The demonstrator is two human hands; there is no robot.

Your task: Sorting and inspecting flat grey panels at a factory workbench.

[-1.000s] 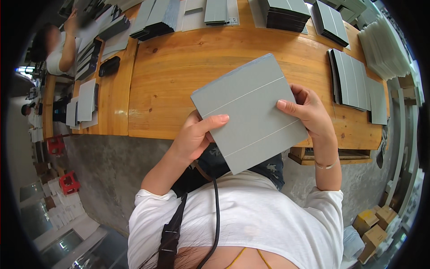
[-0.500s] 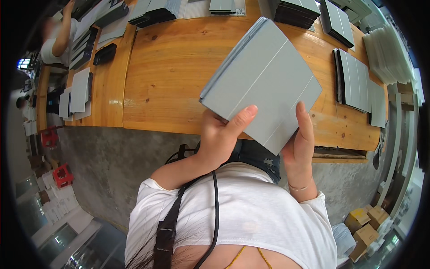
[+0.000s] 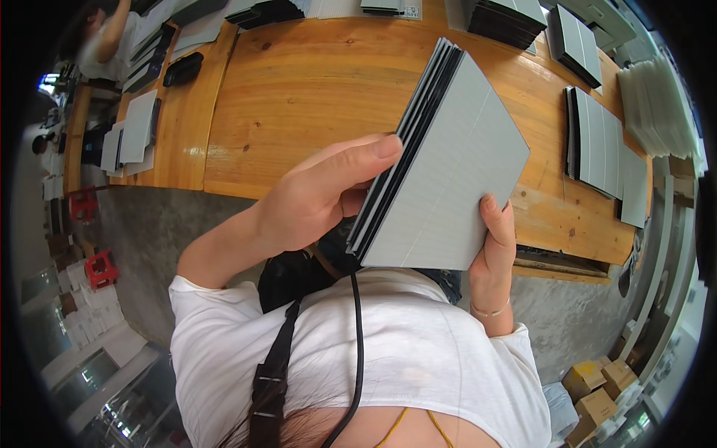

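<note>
A stack of thin grey panels [image 3: 452,164] with black layers along its edge is held up tilted in front of my body, above the near edge of the wooden table. My left hand [image 3: 317,187] is closed at the stack's left side, its thumb pressed on the layered edge and the fingers partly hidden behind. At the lower right, my right hand [image 3: 496,239] grips the stack with the thumb on the grey front face. Its other fingers are mostly out of sight behind the panels.
More grey panel stacks stand on the wooden table [image 3: 299,97]: a tall black-edged stack [image 3: 504,22] at the back and another stack [image 3: 594,138] at right. A black case [image 3: 183,69] lies left. Beyond it a person [image 3: 108,45] works. Cardboard boxes [image 3: 594,411] sit on the floor.
The stack has turned, so its layered left edge now faces me more. My left hand moved from the lower front face up and left onto that edge; the right still holds the lower right.
</note>
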